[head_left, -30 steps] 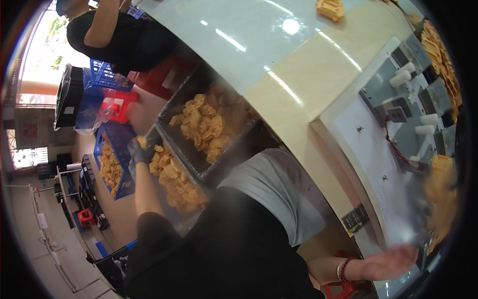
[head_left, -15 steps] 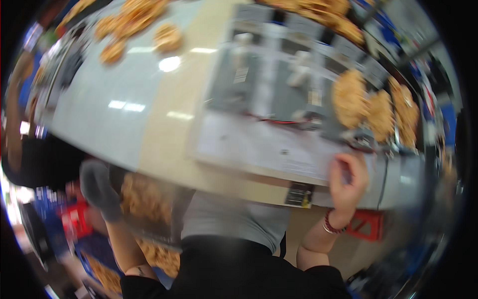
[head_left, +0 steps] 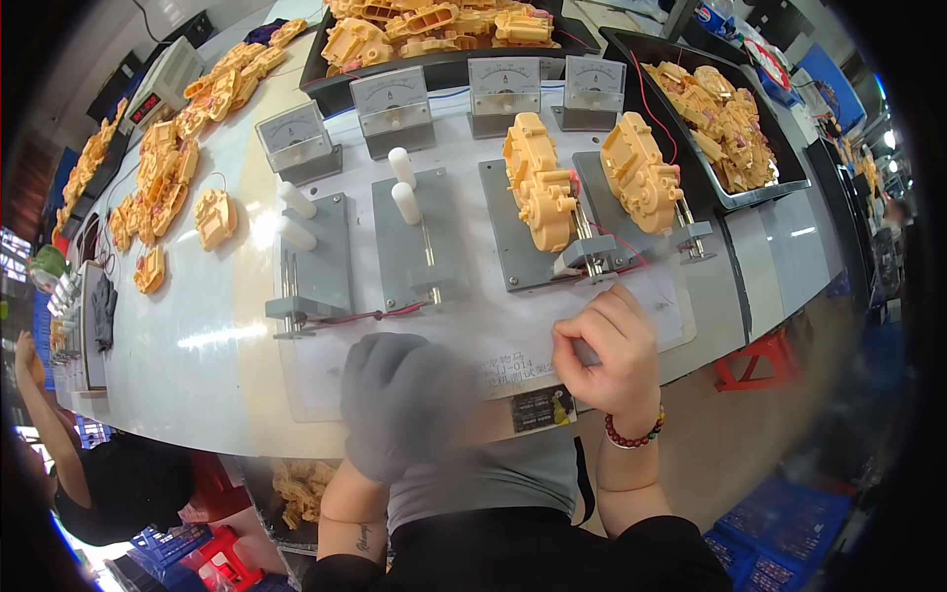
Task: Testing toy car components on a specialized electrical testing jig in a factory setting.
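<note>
My left hand (head_left: 390,405), in a grey glove, hovers at the front edge of the board, smeared by motion, so its fingers cannot be read. My bare right hand (head_left: 614,347), with a beaded bracelet, is curled closed just in front of a fixture carrying a yellow plastic gearbox housing (head_left: 539,183). Whatever it may hold is hidden. A second yellow housing (head_left: 639,173) sits on the rightmost fixture. To the left, two grey fixtures (head_left: 321,257) (head_left: 400,266) show bare white posts. Behind the row stand several analog panel meters (head_left: 392,94).
Black trays (head_left: 330,91) (head_left: 735,202) of yellow housings stand behind and at right. More loose housings (head_left: 163,178) lie at left, near a power supply (head_left: 158,84). A red stool (head_left: 758,363) is under the table. A person's arm (head_left: 49,405) shows at far left.
My left hand has swung right, from beside the box of yellow parts below the table to the board's front edge. My right hand stays curled near the right-hand fixtures. The view has turned.
</note>
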Action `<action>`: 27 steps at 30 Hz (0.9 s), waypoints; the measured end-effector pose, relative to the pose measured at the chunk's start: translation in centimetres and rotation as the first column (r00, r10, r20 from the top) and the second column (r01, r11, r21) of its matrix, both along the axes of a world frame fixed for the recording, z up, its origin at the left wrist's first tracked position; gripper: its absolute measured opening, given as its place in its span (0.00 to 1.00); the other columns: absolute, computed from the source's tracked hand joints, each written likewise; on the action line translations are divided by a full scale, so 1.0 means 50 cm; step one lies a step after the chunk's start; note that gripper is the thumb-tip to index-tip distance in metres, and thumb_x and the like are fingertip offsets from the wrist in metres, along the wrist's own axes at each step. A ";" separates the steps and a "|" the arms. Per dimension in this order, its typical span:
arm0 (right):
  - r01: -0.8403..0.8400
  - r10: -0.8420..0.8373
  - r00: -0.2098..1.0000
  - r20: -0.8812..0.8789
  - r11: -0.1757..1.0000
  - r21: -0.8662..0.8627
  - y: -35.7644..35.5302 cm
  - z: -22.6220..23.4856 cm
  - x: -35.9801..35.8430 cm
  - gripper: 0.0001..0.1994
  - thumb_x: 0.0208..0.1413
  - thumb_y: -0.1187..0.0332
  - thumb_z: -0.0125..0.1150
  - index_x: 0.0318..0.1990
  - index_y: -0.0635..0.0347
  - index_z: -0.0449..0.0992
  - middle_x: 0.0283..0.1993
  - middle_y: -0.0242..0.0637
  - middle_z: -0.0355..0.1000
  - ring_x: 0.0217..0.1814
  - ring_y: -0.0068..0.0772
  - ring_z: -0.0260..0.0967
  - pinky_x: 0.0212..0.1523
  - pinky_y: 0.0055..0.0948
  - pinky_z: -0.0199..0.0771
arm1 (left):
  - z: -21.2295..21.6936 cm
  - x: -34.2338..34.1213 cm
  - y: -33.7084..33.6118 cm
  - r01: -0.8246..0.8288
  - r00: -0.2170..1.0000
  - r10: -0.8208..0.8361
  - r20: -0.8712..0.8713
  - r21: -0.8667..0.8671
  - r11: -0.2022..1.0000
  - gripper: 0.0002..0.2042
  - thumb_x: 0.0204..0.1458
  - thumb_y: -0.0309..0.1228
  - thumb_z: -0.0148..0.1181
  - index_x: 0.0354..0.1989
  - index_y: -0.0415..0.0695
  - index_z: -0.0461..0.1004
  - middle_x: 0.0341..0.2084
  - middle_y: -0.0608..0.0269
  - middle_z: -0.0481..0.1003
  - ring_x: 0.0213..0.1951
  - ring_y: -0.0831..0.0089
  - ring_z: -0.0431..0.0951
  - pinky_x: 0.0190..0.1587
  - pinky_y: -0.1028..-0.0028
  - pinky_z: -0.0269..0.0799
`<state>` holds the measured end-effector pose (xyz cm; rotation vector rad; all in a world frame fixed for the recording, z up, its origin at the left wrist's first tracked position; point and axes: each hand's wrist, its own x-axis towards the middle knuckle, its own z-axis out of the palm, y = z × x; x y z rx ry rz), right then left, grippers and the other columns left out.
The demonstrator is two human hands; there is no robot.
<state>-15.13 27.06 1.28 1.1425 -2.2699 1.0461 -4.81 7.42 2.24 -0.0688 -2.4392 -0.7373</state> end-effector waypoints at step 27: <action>0.020 -0.016 0.985 0.175 0.999 -0.026 0.006 0.015 0.006 0.08 0.35 0.81 0.62 0.25 0.60 0.74 0.23 0.36 0.65 0.26 0.40 0.61 0.26 0.32 0.63 | 0.015 0.000 0.002 -0.014 0.996 0.013 0.084 0.010 1.000 0.09 0.35 0.24 0.67 0.26 0.43 0.75 0.25 0.60 0.73 0.30 0.59 0.72 0.35 0.64 0.68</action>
